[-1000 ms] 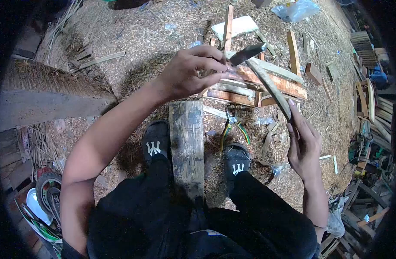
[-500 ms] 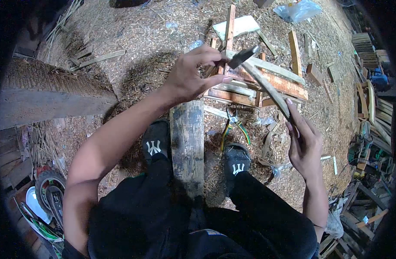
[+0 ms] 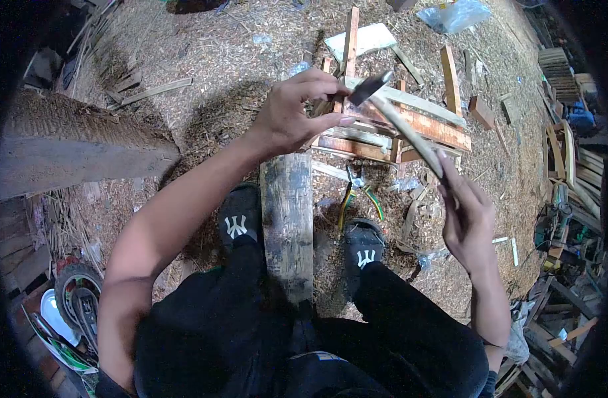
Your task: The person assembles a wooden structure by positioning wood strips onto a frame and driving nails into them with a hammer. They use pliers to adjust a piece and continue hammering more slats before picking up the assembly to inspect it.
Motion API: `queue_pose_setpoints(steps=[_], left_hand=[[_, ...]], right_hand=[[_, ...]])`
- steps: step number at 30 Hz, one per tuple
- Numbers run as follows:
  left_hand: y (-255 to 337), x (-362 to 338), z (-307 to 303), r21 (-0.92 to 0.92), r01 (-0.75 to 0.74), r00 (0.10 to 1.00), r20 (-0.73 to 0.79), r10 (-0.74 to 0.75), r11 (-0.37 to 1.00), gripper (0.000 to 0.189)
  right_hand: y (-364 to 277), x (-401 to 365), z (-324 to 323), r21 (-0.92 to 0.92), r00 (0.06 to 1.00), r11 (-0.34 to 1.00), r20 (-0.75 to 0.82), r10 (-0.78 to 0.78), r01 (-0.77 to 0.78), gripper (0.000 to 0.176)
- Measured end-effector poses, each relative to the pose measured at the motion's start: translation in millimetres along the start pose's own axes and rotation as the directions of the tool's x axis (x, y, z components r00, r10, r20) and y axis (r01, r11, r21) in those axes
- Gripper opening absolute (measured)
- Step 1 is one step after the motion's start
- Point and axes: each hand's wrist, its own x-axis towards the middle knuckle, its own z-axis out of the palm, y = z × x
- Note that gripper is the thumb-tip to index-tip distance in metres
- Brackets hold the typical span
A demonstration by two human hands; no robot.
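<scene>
Gripping a hammer (image 3: pixel 408 135) in your right hand (image 3: pixel 468 215), you work above ground (image 3: pixel 204 53) carpeted in coarse, pale wood chips. A squared timber beam (image 3: pixel 287 225), its grain scuffed and darkly stained, runs between your black shoes (image 3: pixel 237 215). Beyond it lies a wooden frame (image 3: pixel 443 134) of straight, reddish-brown and pale slats, with pliers (image 3: pixel 373 202) in green and yellow grips on its near side and a crumpled clear plastic bag (image 3: pixel 454 17) on the far right.

The hammer pairs a dull metal head with a slim, pale wooden handle, slanting from the head at far left to your hand at near right. Your right fingers are closed around the handle's end, wrist raised. Your left hand (image 3: pixel 287 116) reaches in from the left, fingers curled and thumb extended beside the head; whether they pinch anything, you cannot tell.
</scene>
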Motion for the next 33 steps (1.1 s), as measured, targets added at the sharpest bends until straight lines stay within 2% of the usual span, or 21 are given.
queue_pose_setpoints(steps=[1,2,3,5,6,7,10,12,13,15,19,20,22,24,25,27,28,29,31,32,33], left_hand=[[0.0,0.7,0.5,0.021,-0.041,0.998,-0.036,0.042,0.999,0.039],[0.1,0.1,1.3,0.041,-0.079,0.994,-0.072,0.082,0.996,0.037],[-0.1,-0.6,1.7,0.039,-0.073,0.994,-0.074,0.076,0.997,0.037],[-0.1,1.4,1.1,0.060,-0.094,0.994,-0.058,0.097,0.994,0.036],[0.0,1.6,2.0,0.061,-0.096,0.993,-0.057,0.100,0.994,0.036],[-0.1,1.5,3.6,0.058,-0.131,0.987,-0.089,0.135,0.990,0.036],[1.4,2.7,1.1,0.065,-0.131,0.987,-0.084,0.136,0.989,0.036],[-0.1,2.2,0.0,0.062,-0.124,0.991,-0.050,0.127,0.990,0.038],[-0.7,1.7,0.8,0.062,-0.126,0.990,-0.051,0.129,0.990,0.038],[0.5,1.9,1.7,0.049,-0.102,0.991,-0.082,0.106,0.994,0.039],[2.5,-0.4,-1.6,-0.063,0.020,1.000,-0.003,-0.020,0.998,0.038],[1.8,-0.5,-1.8,-0.020,-0.009,1.000,-0.004,0.009,1.000,0.037],[0.0,1.3,-1.3,0.031,-0.073,0.997,-0.015,0.073,0.997,0.037],[-1.0,1.5,1.7,0.005,-0.082,0.996,-0.044,0.082,0.997,0.036],[-1.6,2.7,2.3,-0.021,-0.091,0.994,-0.069,0.089,0.996,0.038],[-4.9,5.9,1.4,0.005,-0.119,0.991,-0.067,0.119,0.993,0.038],[-5.9,4.9,1.6,0.028,-0.138,0.988,-0.067,0.140,0.990,0.038],[-6.1,3.2,2.1,0.051,-0.158,0.985,-0.067,0.161,0.986,0.037],[-6.0,2.6,2.8,0.052,-0.156,0.985,-0.067,0.159,0.986,0.038],[-6.0,2.6,3.4,0.030,-0.145,0.987,-0.062,0.147,0.989,0.038],[-4.2,4.3,2.7,0.009,-0.137,0.989,-0.057,0.137,0.991,0.039]], right_hand=[[0.2,1.4,-1.8,0.049,1.000,0.998,0.003,0.029,-0.029,0.058],[4.9,3.7,1.6,0.040,0.983,0.993,-0.153,-0.102,0.109,0.059],[6.9,2.4,5.6,0.040,0.984,0.993,-0.147,-0.102,0.109,0.059],[9.5,1.4,10.3,-0.008,0.935,0.988,-0.323,-0.147,0.153,0.061],[5.8,1.8,4.4,-0.001,0.978,0.987,-0.134,-0.160,0.161,0.061],[-13.1,7.3,-9.0,-0.118,0.983,0.989,0.150,0.109,-0.091,0.063],[-2.1,5.2,-2.4,0.007,0.999,1.000,0.023,0.030,-0.030,0.064],[1.2,1.9,3.1,0.049,0.952,0.994,-0.296,-0.079,0.098,0.065],[2.4,1.0,5.1,0.048,0.952,0.994,-0.296,-0.080,0.099,0.065],[3.1,-1.0,7.0,-0.017,0.996,0.996,-0.038,-0.086,0.086,0.061],[4.5,-0.5,1.7,0.075,0.997,0.996,-0.065,-0.040,0.045,0.056],[6.3,-1.8,5.7,0.014,0.969,0.992,-0.215,-0.120,0.126,0.058],[-2.8,-1.6,7.7,0.031,0.957,0.995,-0.278,-0.081,0.093,0.059],[-14.7,2.2,2.5,-0.102,0.980,0.991,0.171,0.099,-0.082,0.060],[-11.8,1.1,0.9,-0.102,0.981,0.991,0.165,0.101,-0.085,0.060],[-1.8,-0.9,0.4,-0.029,0.997,0.999,0.071,0.034,-0.032,0.052],[2.5,0.4,7.9,0.031,0.970,0.983,-0.170,-0.173,0.181,0.057],[-0.1,-3.1,11.0,0.030,0.949,0.990,-0.288,-0.125,0.140,0.057],[5.7,-5.7,19.1,-0.026,0.922,0.978,-0.331,-0.202,0.205,0.056],[1.2,-3.9,14.5,-0.011,0.989,0.994,-0.103,-0.109,0.109,0.052],[-5.7,0.1,9.6,-0.019,0.992,1.000,0.129,-0.008,0.010,0.049]])
